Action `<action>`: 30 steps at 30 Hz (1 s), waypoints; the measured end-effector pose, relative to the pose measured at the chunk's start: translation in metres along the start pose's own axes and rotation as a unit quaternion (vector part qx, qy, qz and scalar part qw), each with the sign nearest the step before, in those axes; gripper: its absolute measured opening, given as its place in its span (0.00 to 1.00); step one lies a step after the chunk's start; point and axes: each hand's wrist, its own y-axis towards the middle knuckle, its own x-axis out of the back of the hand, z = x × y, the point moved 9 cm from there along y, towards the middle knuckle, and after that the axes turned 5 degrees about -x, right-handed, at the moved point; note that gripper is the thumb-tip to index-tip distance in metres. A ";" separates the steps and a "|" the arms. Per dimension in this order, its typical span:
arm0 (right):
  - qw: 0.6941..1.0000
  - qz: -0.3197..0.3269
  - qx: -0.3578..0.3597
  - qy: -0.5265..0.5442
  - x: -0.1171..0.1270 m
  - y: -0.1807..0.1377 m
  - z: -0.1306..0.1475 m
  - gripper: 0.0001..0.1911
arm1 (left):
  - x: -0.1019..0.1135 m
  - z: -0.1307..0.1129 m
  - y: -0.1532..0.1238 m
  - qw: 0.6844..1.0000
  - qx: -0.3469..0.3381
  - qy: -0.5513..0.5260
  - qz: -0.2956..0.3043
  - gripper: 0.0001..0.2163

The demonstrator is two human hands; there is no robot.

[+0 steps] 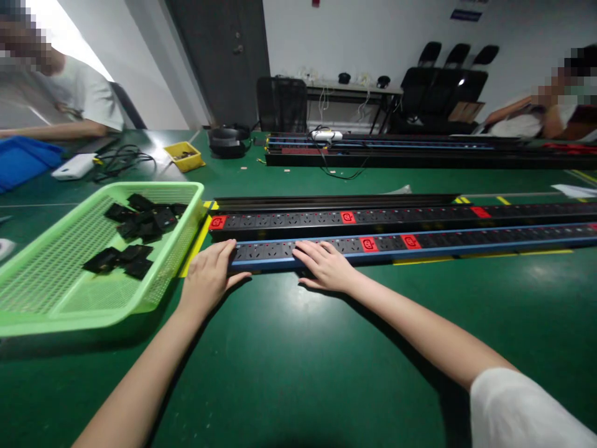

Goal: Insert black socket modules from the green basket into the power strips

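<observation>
A long black power strip with a blue edge [420, 244] lies across the green table, carrying black sockets and red modules. My left hand [208, 278] rests at its left end, fingers stretched along the end cap. My right hand [325, 266] lies flat on the strip's sockets a little to the right, fingers spread. Neither hand holds anything. A second strip with red modules [373, 218] lies just behind the first.
A light green mesh basket [56, 298] with several black socket modules [135, 233] sits at the left. Further strips [396, 149], a small yellow box [185, 155], cables, a blue bin [21, 162] and other people at both sides occupy the far table.
</observation>
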 end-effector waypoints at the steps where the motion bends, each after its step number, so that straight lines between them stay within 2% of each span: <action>1: 1.000 0.004 -0.013 -0.012 0.003 -0.017 -0.016 0.36 | -0.004 -0.007 0.008 1.000 -0.022 -0.002 0.014 0.37; 5: 0.992 0.001 -0.106 -0.065 0.020 -0.065 -0.082 0.37 | -0.020 -0.020 0.040 0.996 -0.061 0.007 0.062 0.34; 7: 0.989 -0.008 -0.128 -0.071 0.025 -0.074 -0.100 0.37 | -0.025 -0.022 0.052 0.996 -0.063 0.009 0.068 0.32; 12: 0.989 -0.042 -0.129 -0.064 0.025 -0.072 -0.102 0.39 | -0.032 -0.025 0.056 0.996 -0.073 -0.001 0.057 0.36; 18: 0.990 -0.025 -0.114 -0.080 0.022 -0.072 -0.101 0.40 | -0.030 -0.025 0.052 0.993 -0.105 -0.054 0.023 0.49; 30: 0.991 -0.011 -0.083 -0.100 0.010 -0.054 -0.120 0.37 | -0.042 -0.021 0.071 0.988 -0.134 -0.067 0.044 0.48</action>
